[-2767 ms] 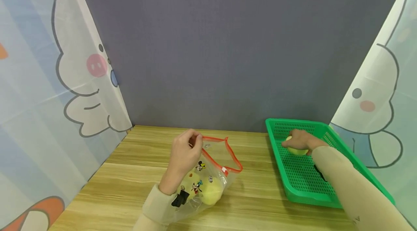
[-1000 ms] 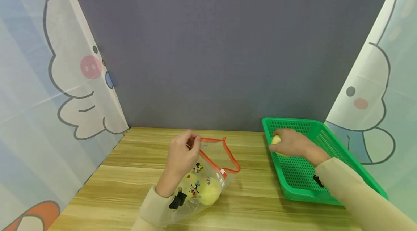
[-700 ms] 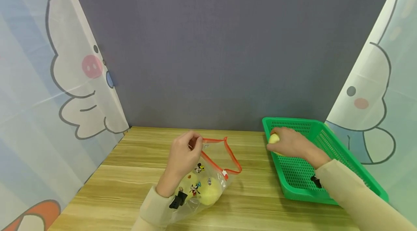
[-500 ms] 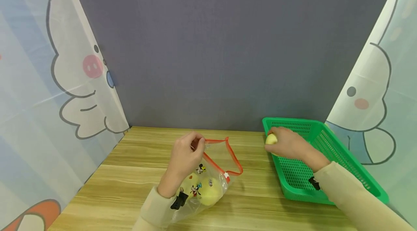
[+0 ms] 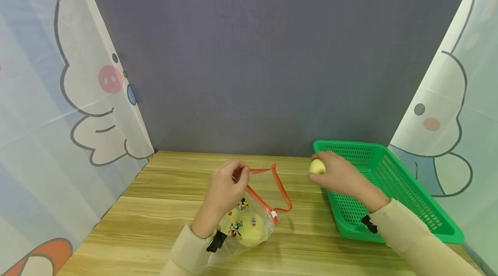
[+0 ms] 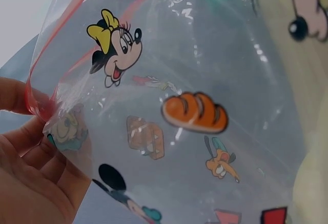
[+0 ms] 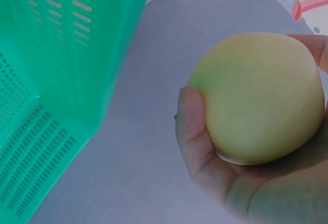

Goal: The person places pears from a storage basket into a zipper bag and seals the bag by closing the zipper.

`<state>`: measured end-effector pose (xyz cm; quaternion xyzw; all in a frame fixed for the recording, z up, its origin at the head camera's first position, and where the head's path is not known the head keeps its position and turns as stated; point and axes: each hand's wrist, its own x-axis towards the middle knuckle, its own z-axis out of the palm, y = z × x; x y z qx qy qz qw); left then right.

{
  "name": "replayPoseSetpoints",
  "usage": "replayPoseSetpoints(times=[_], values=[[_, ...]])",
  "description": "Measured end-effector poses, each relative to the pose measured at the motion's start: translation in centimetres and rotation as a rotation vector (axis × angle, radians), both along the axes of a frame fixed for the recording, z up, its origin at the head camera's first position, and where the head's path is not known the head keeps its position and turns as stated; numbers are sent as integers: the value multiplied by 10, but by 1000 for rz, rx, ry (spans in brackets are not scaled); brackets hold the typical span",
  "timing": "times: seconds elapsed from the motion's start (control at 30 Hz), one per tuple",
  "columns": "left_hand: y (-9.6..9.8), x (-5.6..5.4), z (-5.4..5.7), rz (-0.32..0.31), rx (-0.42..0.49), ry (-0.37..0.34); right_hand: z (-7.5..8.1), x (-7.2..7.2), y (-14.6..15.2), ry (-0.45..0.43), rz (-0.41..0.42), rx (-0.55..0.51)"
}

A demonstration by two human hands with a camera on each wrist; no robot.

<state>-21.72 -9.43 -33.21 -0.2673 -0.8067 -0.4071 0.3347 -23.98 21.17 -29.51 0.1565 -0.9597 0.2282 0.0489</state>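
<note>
My right hand (image 5: 338, 174) grips a round, smooth, pale yellow-green fruit (image 5: 317, 167) just past the left rim of the green basket. In the right wrist view, fingers and thumb curl round the fruit (image 7: 259, 98). My left hand (image 5: 225, 185) pinches the red-edged mouth of a clear plastic slider bag (image 5: 268, 219) printed with cartoon figures. The bag's mouth gapes to the right, its white slider near the front corner. Similar pale round fruits (image 5: 250, 228) lie inside, partly covered by the left wrist. The left wrist view shows thumb and fingers on the red edge (image 6: 38, 103).
The green perforated basket (image 5: 340, 219) stands at the right of the wooden table (image 5: 155, 207). A grey cloth (image 5: 249, 59) hangs behind the table. Cartoon-print curtains (image 5: 105, 116) flank both sides.
My right hand has carried the fruit left, from inside the basket over its left rim toward the bag. My left hand has shifted slightly right with the bag's edge still pinched.
</note>
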Motion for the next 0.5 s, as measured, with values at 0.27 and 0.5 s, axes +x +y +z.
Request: replayPoseSetpoints(times=[0.27, 0.5], values=[[0, 0, 0, -2, 0, -11, 1, 9, -11, 47, 26, -52], [0, 0, 1, -2, 4, -8, 1, 17, -21, 54, 53, -126]])
